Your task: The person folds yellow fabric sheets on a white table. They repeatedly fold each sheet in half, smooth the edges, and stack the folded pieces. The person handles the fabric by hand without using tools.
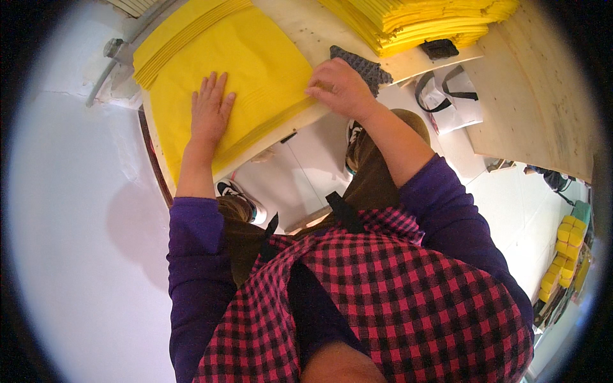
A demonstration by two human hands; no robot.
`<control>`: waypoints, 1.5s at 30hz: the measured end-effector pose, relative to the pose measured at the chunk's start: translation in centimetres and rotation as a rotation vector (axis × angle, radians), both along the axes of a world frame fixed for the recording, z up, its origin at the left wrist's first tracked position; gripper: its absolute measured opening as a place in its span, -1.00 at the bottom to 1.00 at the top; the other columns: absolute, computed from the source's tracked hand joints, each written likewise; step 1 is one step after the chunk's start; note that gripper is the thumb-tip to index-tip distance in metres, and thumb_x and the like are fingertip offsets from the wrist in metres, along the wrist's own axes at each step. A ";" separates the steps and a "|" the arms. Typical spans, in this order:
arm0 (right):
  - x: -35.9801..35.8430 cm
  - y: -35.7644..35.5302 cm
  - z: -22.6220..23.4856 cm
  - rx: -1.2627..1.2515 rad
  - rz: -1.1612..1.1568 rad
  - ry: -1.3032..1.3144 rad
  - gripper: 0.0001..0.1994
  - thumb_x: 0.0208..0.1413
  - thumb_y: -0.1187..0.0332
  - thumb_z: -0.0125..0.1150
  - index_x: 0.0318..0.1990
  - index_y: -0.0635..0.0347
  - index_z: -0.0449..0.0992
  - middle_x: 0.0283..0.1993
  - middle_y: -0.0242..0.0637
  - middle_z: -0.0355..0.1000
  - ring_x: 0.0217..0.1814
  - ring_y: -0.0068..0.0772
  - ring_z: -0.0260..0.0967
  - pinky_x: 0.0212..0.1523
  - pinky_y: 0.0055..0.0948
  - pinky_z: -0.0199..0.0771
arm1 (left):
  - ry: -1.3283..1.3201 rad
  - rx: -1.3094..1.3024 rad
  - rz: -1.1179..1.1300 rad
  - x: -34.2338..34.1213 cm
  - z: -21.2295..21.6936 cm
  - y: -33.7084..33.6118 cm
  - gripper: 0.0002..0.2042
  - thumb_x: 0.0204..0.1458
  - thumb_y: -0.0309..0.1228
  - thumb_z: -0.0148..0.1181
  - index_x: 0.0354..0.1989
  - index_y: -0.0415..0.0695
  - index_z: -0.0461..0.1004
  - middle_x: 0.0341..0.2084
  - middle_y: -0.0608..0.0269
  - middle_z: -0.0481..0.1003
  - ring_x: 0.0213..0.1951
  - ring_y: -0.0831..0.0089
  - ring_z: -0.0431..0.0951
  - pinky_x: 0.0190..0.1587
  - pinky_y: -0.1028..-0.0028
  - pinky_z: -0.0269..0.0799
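Note:
A layered stack of flat yellow fabric-like sheets [255, 70] covers the wooden table in front of me, its layers fanned into steps along the far-left and near edges. My left hand [211, 108] lies flat on the top sheet with its fingers spread. At the stack's right edge, my right hand [343, 89] is curled, thumb and fingertips pinched together at the sheet edge. How many layers are between them cannot be made out. A dark grey textured cloth [364, 69] lies just beyond my right hand, partly behind it.
Another thick yellow pile [428, 22] sits at the far right of the table, with a small black object [439, 49] by it. A white bag with black handles [456, 99] stands below on the floor. A wooden panel [536, 89] rises at right; yellow bundles [565, 249] lie farther right.

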State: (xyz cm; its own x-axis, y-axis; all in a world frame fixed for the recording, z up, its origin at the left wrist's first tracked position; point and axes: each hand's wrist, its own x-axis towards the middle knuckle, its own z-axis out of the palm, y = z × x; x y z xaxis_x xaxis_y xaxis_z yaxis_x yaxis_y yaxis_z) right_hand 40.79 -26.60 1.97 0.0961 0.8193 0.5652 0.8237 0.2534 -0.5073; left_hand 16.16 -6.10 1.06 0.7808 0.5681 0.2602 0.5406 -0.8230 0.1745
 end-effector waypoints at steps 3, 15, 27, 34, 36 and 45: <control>0.1 -0.1 0.1 -0.008 -0.039 0.030 -0.78 0.00 0.19 0.20 -0.44 0.16 0.52 -0.33 -0.23 0.42 -0.18 -0.12 0.31 -0.07 -0.25 0.31 | -0.061 -0.006 -0.022 0.0 0.2 -0.1 -0.50 0.18 -0.10 -0.09 0.28 0.04 0.17 0.31 0.08 0.06 0.35 0.11 -0.03 0.33 0.03 -0.22; 0.6 0.3 -0.3 0.067 -0.131 0.144 -0.80 0.00 0.25 0.21 -0.43 0.20 0.53 -0.37 -0.18 0.44 -0.23 -0.08 0.34 -0.12 -0.23 0.34 | -0.146 -0.046 -0.198 1.5 3.8 -1.7 -0.56 0.17 -0.22 -0.05 0.24 0.03 0.23 0.29 0.08 0.13 0.35 0.12 -0.02 0.35 0.03 -0.27; 1.6 -1.3 -0.3 -0.112 -0.432 0.001 -0.69 -0.05 0.27 0.23 -0.14 0.19 0.50 -0.02 -0.12 0.40 0.06 -0.04 0.28 0.10 -0.19 0.27 | -0.034 -0.054 -0.282 4.4 1.4 -3.7 -0.52 0.17 -0.16 -0.05 0.26 0.03 0.19 0.29 0.12 0.12 0.33 0.13 0.04 0.33 0.05 -0.15; 1.8 -2.3 -1.7 -0.373 -0.420 -0.185 -0.48 -0.02 0.31 0.19 0.15 0.17 0.32 0.25 -0.13 0.20 0.28 -0.07 0.12 0.27 -0.22 0.14 | -0.039 -0.046 -0.289 4.2 0.8 -3.2 -0.51 0.16 -0.10 -0.07 0.25 0.04 0.21 0.28 0.16 0.14 0.31 0.15 0.09 0.33 0.09 -0.11; 2.2 -2.1 -2.0 -0.379 -0.406 -0.233 -0.48 0.00 0.32 0.17 0.16 0.18 0.30 0.27 -0.13 0.18 0.30 -0.08 0.10 0.28 -0.23 0.12 | -0.039 -0.039 -0.290 4.2 0.7 -3.2 -0.51 0.16 -0.09 -0.07 0.25 0.04 0.22 0.28 0.16 0.15 0.31 0.14 0.10 0.32 0.09 -0.11; 1.9 -1.1 -0.7 -0.143 -0.292 0.103 -0.52 0.11 0.23 0.07 0.16 0.25 0.31 0.17 0.01 0.29 0.25 -0.04 0.19 0.24 -0.23 0.17 | -0.052 -0.015 -0.281 4.1 0.8 -3.5 -0.49 0.14 -0.08 -0.06 0.25 0.03 0.21 0.28 0.16 0.14 0.31 0.14 0.08 0.32 0.09 -0.10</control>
